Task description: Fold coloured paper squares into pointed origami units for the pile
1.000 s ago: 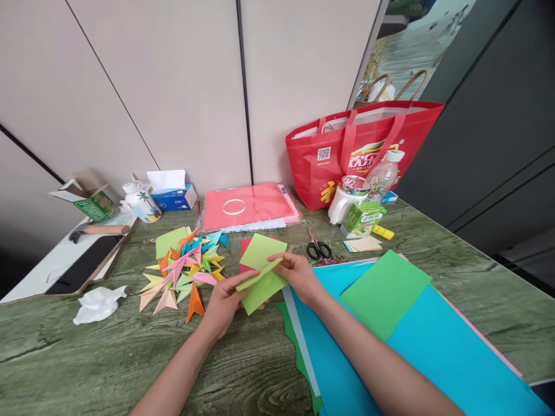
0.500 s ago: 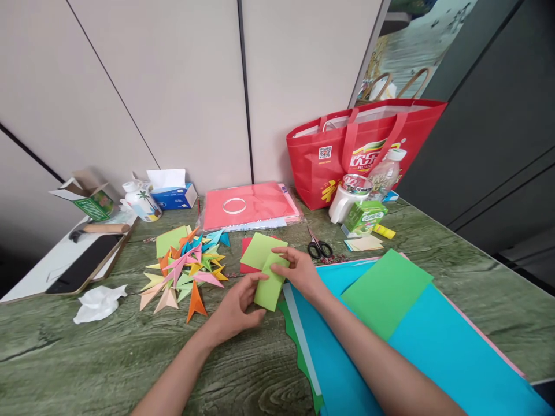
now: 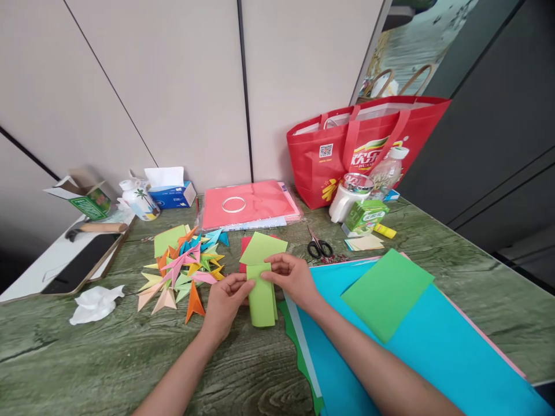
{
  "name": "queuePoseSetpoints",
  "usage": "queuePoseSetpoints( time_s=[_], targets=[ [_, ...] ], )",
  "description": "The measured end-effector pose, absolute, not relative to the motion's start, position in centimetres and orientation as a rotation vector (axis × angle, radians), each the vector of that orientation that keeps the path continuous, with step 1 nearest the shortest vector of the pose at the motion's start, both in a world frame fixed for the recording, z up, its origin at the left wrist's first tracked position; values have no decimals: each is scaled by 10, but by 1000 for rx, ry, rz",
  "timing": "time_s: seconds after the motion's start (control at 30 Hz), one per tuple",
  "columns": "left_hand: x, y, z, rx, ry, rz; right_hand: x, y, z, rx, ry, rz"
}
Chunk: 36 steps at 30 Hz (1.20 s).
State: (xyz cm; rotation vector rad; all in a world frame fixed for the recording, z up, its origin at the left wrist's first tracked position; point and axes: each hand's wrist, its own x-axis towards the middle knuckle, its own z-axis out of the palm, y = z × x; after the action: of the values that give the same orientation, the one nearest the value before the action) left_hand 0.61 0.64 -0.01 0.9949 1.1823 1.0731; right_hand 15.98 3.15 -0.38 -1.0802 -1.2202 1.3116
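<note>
A light green sheet folded in half into a narrow strip (image 3: pixel 262 300) lies on the green table (image 3: pixel 87 358) in front of me. My left hand (image 3: pixel 226 303) pinches its upper left edge with thumb and fingers. My right hand (image 3: pixel 291 278) pinches its top right corner. Just behind the strip lies a flat light green square (image 3: pixel 262 248) on a red sheet (image 3: pixel 244 245). To the left sits a pile of folded paper darts in many colours (image 3: pixel 184 271).
Large blue sheets (image 3: pixel 416 346) with a green sheet (image 3: pixel 385 292) on top cover the right. Scissors (image 3: pixel 319 247), a stack of red paper with a tape ring (image 3: pixel 249 203), a red bag (image 3: pixel 364 150), a jar, juice carton, tissue box and crumpled tissue (image 3: pixel 93 303) stand around.
The open light green sheet was folded in half. Both hands then brought the folded strip down and turned it upright on the table, still pinched at its top.
</note>
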Motion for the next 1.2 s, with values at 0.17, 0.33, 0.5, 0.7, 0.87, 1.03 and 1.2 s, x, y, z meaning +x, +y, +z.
queuePoseSetpoints(
  time_s=[0.17, 0.33, 0.5, 0.7, 0.87, 1.03, 1.2],
  targets=[
    [7, 6, 1, 979, 1182, 1078, 160, 30, -2, -1113, -1226, 1249],
    [7, 6, 2, 975, 1212, 1085, 160, 30, -1, -1114, -1214, 1269],
    [7, 6, 1, 979, 1220, 1097, 160, 30, 0, -1114, -1206, 1279],
    [7, 6, 0, 962, 1211, 1112, 160, 30, -1, -1107, -1191, 1295],
    [8, 7, 1, 965, 1218, 1111, 160, 30, -1, -1092, -1184, 1310],
    [7, 7, 0, 967, 1225, 1117, 160, 30, 0, -1095, -1179, 1321],
    [7, 5, 2, 1017, 1203, 1098, 160, 30, 1, -1092, -1178, 1320]
  ],
)
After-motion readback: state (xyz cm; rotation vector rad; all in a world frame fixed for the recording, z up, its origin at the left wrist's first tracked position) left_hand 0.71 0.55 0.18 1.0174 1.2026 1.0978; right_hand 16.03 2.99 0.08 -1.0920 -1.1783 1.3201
